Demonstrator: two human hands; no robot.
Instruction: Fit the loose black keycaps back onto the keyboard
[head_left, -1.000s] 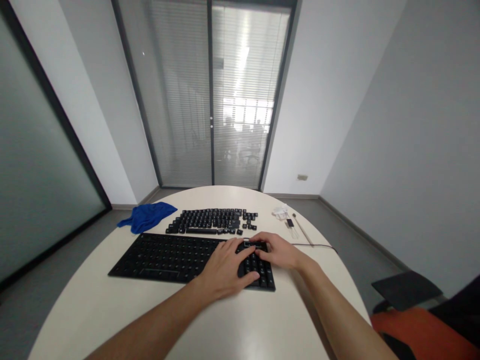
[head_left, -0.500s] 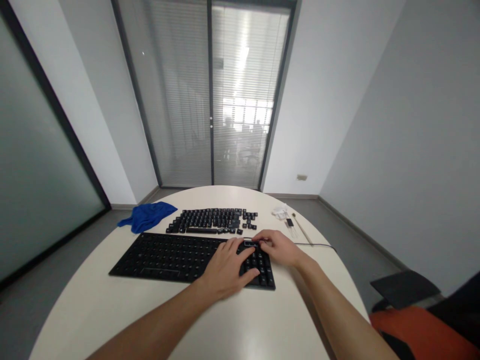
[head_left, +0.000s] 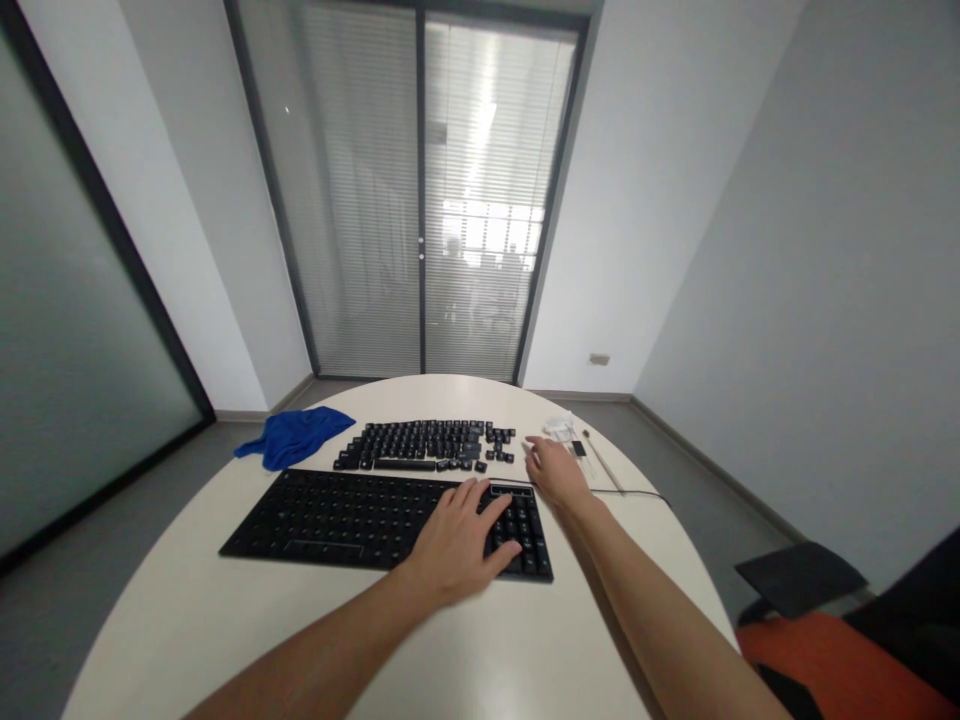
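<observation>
A black keyboard lies on the round table, most of its keycaps off and the number pad keys at its right end still on. My left hand rests spread over the right part of the keyboard, fingers apart, holding nothing. Beyond the keyboard's top right corner is my right hand, its fingers curled together and pointing left. A small pale bit shows by its fingertips, too small to name. Just left of those fingertips lie loose black keycaps, set out in keyboard order.
A blue cloth lies at the far left of the table. At the right are a crumpled white tissue or wrapper, a small black item, a thin wooden-handled brush and the cable. An orange chair stands at right.
My right hand has left the keyboard's top right corner and moved forward and slightly right, beside the loose keycaps. My left hand has stayed on the keyboard.
</observation>
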